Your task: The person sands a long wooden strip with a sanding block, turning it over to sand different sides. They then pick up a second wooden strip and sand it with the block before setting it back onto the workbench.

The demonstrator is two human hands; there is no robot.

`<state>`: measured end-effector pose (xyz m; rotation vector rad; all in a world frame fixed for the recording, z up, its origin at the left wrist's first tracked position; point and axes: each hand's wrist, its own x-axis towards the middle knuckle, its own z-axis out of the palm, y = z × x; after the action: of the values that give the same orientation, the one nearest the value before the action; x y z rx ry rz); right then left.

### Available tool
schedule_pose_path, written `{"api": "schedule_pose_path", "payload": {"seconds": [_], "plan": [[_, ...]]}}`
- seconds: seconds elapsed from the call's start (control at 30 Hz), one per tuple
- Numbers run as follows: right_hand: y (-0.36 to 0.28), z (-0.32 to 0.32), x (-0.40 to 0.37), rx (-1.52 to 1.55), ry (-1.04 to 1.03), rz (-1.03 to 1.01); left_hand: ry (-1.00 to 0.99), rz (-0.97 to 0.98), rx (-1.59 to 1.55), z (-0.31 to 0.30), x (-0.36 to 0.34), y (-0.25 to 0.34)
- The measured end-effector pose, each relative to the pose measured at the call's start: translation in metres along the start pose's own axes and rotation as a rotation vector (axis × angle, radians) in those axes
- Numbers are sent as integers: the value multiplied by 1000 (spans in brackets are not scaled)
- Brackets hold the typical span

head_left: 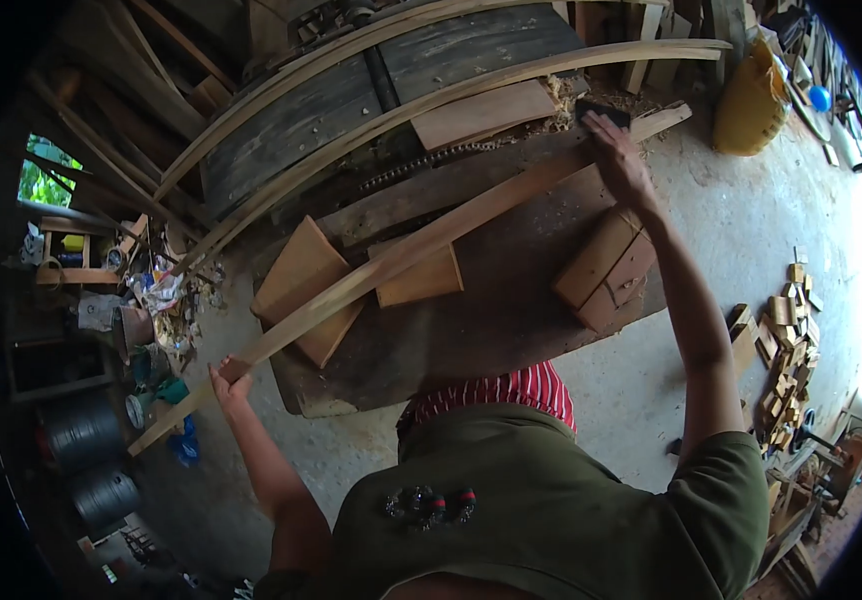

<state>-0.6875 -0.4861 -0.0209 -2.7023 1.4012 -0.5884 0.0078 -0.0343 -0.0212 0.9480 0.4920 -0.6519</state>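
Observation:
A long, narrow wooden strip [421, 240] runs diagonally across the brown workbench [471, 310], its lower end jutting past the left edge. My left hand [232, 381] is closed around the strip near that end. Toward the far right end, my right hand [619, 165] presses on a dark flat block [603, 115], its fingers lying over it. What kind of block it is I cannot make out. Beneath the strip lie a wedge-shaped board [303, 270] and a smaller wooden block [431, 278]. Closer to my right forearm stands another wooden block [601, 262].
Beyond the bench is a dark flat machine table [301, 135] with long curved boards [471, 82] across it. A yellow sack [751, 105] stands at far right. Wood offcuts [786, 345] are piled on the floor. Dark cylinders [81, 437] lie at left.

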Motion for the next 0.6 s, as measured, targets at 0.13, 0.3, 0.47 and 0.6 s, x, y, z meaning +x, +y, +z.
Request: {"api": "schedule_pose_path", "payload": {"seconds": [0.13,0.3,0.47,0.6], "plan": [[46,12,7,-154,206,319,-41,-83,-70,-12,0,-15],[-62,-7,9,-35,65,178,95,190,-2,-13,15,-48],[-141,-14,-11,133,-7,-141,373,348,-172,3,16,-66],[-84,-8,6,-46,291,148,213,339,7,-7,32,-56]]}}
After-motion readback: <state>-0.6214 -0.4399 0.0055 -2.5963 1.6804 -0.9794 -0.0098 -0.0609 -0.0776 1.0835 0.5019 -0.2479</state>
